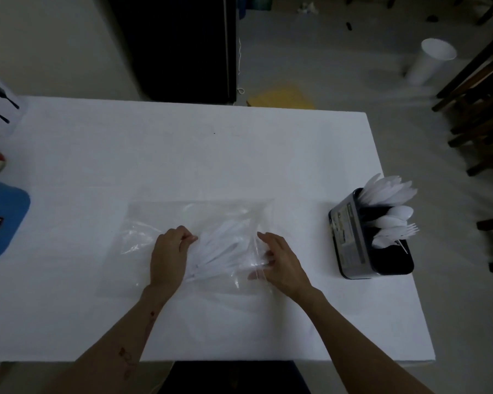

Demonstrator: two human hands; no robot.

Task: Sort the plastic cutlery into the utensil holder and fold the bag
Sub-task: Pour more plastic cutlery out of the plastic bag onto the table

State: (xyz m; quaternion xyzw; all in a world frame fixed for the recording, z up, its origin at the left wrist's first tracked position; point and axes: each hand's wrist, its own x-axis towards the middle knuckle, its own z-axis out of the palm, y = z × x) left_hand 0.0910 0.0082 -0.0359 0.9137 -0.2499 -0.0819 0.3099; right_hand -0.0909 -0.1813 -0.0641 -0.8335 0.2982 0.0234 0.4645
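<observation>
Both hands on the bag (199, 223) of cutlery (222, 251).
Left grip (170, 253) pinches the bag; right grip (279, 261) curls on its plastic; holder (362, 243) well right.

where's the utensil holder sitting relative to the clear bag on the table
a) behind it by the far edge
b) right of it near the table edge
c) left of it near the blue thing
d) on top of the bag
b: the black utensil holder, already holding white plastic cutlery, stands on the white table to the right of the clear plastic bag, close to the table's right edge and apart from the bag.
</observation>
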